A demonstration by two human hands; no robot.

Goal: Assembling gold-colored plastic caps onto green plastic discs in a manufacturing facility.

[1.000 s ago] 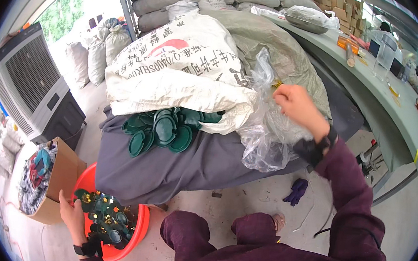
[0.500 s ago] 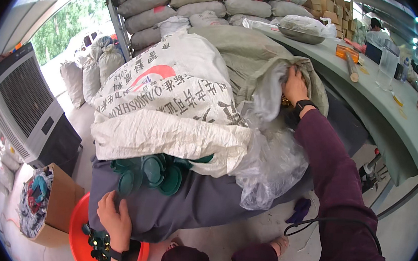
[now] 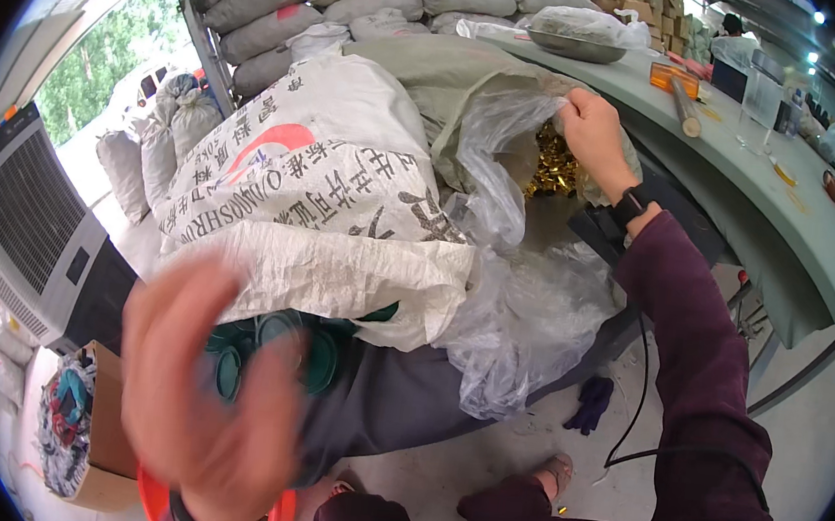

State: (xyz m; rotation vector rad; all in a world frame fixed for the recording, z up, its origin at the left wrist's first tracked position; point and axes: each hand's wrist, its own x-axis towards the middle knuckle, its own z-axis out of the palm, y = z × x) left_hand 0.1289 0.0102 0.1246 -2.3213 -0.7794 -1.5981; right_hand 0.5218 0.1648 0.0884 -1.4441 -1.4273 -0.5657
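While the right hand pinches the rim of a clear plastic liner — thin, crinkled, glossy, lining a grey-green sack against the bench's near edge — gold pieces show inside. Blurred left hand, fingers spread, grasps nothing, over green lids.

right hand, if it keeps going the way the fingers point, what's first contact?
Probably the clear plastic liner the right hand already grips at the sack mouth; just beyond it, the heap of small gold pieces. Depth is hard to judge.
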